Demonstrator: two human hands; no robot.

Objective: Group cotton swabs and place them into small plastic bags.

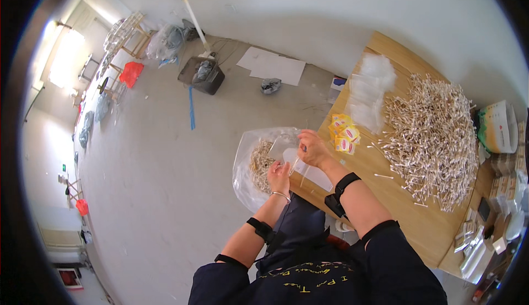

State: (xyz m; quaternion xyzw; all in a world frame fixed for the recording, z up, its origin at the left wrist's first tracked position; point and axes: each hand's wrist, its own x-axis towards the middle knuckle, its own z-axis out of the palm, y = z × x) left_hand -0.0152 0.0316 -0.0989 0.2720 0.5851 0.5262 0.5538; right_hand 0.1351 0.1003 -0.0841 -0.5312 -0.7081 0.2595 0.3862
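Note:
My left hand and my right hand both pinch a small clear plastic sleeve with thin white-tipped sticks in it, at the near left corner of a wooden table. Behind the hands hangs a large clear plastic bag holding a mass of pale sticks. A big heap of wooden cotton swabs covers the table to the right. Small yellow packets lie just beyond my right hand.
A pile of clear empty sleeves lies at the table's far end. A green-and-white box and stacked packs crowd the right edge. On the grey floor are a dark case, white sheets and red bags.

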